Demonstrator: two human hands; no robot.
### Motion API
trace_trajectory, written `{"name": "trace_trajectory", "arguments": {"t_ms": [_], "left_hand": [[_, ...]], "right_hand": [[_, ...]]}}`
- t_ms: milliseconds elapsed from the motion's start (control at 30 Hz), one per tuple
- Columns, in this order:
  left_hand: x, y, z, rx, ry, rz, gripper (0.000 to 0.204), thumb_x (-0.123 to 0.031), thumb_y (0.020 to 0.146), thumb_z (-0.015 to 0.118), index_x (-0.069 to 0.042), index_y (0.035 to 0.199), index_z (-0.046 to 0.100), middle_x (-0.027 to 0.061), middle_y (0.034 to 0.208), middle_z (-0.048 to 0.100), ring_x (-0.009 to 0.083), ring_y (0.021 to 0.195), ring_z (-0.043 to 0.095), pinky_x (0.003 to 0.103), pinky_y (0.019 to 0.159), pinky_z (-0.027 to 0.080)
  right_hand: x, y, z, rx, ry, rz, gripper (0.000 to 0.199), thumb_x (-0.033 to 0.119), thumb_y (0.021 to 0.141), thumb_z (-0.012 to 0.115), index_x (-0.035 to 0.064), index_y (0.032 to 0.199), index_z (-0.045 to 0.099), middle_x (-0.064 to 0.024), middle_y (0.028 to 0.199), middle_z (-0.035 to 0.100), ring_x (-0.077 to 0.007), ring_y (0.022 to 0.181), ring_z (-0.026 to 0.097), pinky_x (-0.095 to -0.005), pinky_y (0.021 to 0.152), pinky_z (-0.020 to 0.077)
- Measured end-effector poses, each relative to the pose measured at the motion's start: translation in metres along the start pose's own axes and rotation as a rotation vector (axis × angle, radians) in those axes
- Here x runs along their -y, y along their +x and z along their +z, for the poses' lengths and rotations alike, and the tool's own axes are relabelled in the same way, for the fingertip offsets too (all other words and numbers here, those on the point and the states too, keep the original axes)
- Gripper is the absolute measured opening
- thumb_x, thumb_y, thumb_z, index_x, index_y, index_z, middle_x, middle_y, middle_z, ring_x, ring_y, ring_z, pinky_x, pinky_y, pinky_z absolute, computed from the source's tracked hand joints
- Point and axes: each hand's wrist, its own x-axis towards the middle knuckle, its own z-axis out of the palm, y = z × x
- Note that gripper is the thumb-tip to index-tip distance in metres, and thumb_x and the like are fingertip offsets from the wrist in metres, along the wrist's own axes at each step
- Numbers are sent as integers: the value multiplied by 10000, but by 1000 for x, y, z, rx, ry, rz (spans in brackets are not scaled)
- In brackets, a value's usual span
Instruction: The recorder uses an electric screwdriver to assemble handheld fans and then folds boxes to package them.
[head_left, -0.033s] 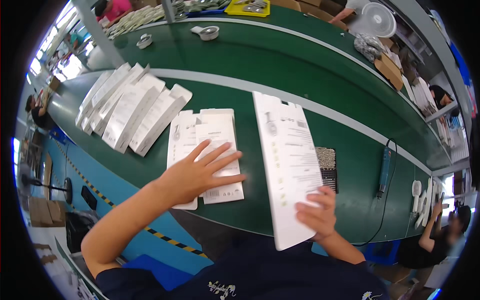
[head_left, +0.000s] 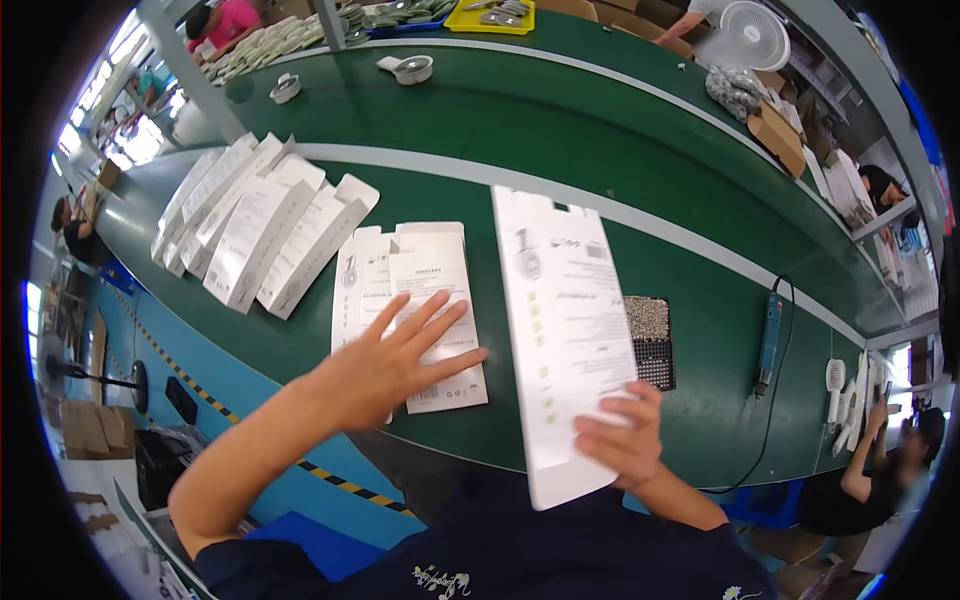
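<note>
My right hand (head_left: 622, 436) grips the lower right edge of a white printed carton (head_left: 562, 340), which it holds tilted up over the green bench. The carton looks flat, with a notch at its top edge. To its left, my left hand (head_left: 385, 362) has its fingers spread over flat white cartons. One of these flat cartons (head_left: 432, 262) overlaps another flat carton (head_left: 350, 290) on the bench. Whether the left palm touches them I cannot tell. Farther left, several folded-up white boxes (head_left: 312, 240) lean together in a row.
A black tray of small metallic pieces (head_left: 650, 335) lies behind the held carton. Right of it is a blue corded power tool (head_left: 768, 345). White brushes (head_left: 832, 390) lie at the right end. Across the green bench (head_left: 560, 125) stand a yellow tray (head_left: 490, 22) and a fan (head_left: 752, 38).
The held carton has shifted slightly left and toward me with my right hand. My left hand has moved a little toward me, its fingers still spread.
</note>
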Motion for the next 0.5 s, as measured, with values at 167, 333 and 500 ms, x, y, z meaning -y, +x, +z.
{"name": "trace_trajectory", "arguments": {"t_ms": [167,333,500], "left_hand": [[-57,-4,11,-625,-2165,-208,797,-141,846,664,11,1480,206,226,1391,439,266,1312,421,397,1085,329],[-90,6,40,-1006,-1964,-496,230,5,920,561,58,1139,511,131,1107,644,148,1012,611,290,903,475],[-130,6,72,-1002,-2077,-546,259,-23,925,560,45,1170,509,117,1142,617,139,1033,581,296,913,454]], "right_hand": [[36,-5,36,43,35,-42,247,244,785,685,295,1022,735,170,1175,651,-147,1175,474,-375,1046,225],[35,-33,25,8,422,18,388,146,700,674,267,1065,721,-48,1368,485,-237,1351,301,-429,1106,201],[28,21,16,97,1270,820,713,232,845,721,-37,1393,353,-170,1365,466,-228,1255,465,-387,1020,388]]}}
